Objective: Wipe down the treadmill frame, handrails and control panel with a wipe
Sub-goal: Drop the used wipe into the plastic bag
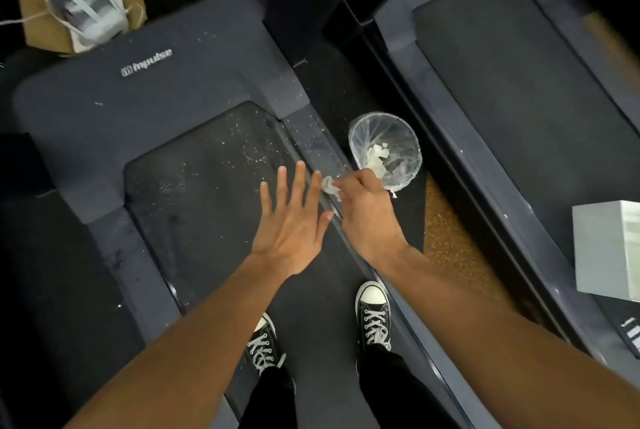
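**Wipe in hand, treadmill rail next in line**

A person stands on a treadmill belt (207,193), looking down at both hands held above the right side rail (313,148). The right hand (363,210) has its fingers curled tight around a crumpled white wipe (330,186), which pokes out at the hand's ten o'clock. The left hand (291,220) is spread flat with fingers straight and apart, holding nothing, its fingertips just beside the wipe.

At two o'clock from the hands, a small round bin (384,151) lined with clear crinkled plastic sits on the floor between two machines, with pale used wipes bunched inside.

The frame is matte dark grey, smooth and rounded at the corners; the belt is a duller, finely textured black. Both carry a scatter of pale specks, thickest at twelve o'clock from the hands. A torn cardboard box (69,5) lies at eleven o'clock.

The step in hand looks like wiping the rail. It would go best with the wipe opened out flatter rather than balled, pressed firmly and drawn along the rail in one direction, so the specks are gathered and not pushed onto the belt. A fresh face should be turned once it loads up.
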Demonstrator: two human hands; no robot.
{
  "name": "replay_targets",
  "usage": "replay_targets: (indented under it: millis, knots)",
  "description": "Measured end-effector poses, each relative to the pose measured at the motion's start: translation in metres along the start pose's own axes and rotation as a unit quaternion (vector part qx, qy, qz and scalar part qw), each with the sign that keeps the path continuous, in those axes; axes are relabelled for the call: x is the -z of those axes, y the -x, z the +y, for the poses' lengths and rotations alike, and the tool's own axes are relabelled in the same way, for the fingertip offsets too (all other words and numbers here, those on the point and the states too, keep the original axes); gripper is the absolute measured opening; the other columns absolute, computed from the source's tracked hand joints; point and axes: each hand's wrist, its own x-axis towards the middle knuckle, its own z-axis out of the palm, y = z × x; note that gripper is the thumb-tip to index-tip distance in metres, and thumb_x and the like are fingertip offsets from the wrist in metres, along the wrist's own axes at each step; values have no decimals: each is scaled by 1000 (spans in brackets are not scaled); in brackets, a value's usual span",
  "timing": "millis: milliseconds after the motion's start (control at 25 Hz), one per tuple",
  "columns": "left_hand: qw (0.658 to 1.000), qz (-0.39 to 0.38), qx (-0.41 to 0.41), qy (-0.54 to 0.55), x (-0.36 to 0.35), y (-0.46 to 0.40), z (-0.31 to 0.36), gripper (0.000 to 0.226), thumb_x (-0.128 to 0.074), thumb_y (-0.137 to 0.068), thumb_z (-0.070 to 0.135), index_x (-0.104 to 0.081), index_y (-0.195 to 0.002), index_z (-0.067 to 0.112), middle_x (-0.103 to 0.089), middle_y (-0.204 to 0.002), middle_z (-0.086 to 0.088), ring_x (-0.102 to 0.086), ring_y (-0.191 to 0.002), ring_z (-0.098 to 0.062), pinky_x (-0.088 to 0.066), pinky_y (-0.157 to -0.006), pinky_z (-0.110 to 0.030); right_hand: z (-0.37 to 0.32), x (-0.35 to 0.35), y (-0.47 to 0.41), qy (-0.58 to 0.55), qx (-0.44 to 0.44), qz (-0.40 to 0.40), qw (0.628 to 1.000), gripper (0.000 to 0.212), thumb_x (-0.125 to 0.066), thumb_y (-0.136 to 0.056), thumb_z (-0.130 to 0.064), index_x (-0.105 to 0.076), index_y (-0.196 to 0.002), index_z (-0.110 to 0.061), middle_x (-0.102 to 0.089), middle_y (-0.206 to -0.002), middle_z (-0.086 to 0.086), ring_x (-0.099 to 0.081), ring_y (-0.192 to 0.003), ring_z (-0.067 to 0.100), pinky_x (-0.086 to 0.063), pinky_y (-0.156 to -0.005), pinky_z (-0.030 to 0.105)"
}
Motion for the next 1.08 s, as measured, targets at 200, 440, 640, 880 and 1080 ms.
replay_targets:
  millis: [200,440,640,880,1080]
  knots:
    - [1000,-15,10,-8,-91,-60,-21,69,-8,-102,53,10,-158,15,18,-165,-15,13,-151,-41,-6,-120,-64,77,-76,-16,4,-27,-5,1000,34,-63,-83,14,-68,-112,-3,-57,-108,16,-62,-88,33,-56,-78,41]
    - [999,-17,-30,-10,-128,-142,5,71,-5,-100,53,11,-158,15,20,-164,-16,13,-150,-43,-8,-120,-64,152,-99,-53,1,-51,8,999,29,-62,-83,14,-68,-107,0,-60,-100,16,-63,-86,32,-58,-77,44]
    - [998,13,-61,-10,-132,-223,46,70,-7,-102,53,11,-157,15,19,-164,-16,12,-151,-42,-6,-120,-64,226,-77,-101,36,-118,28,992,19,-53,-95,3,-67,-108,1,-56,-107,17,-60,-89,32,-54,-81,40]
    - [996,28,-72,-36,-131,-273,59,71,-8,-101,53,8,-158,14,13,-165,-18,7,-151,-44,-10,-119,-66,275,-56,-146,10,-179,28,983,35,-44,-104,-16,-53,-137,-7,-47,-135,15,-52,-120,31,-47,-102,39]
    - [997,21,-63,-26,-124,-274,59,72,-6,-100,55,7,-158,15,13,-165,-18,7,-151,-44,-11,-119,-66,272,-62,-137,-3,-164,-45,985,46,-46,-102,-11,-39,-147,-11,-34,-154,13,-40,-138,30,-39,-112,46]
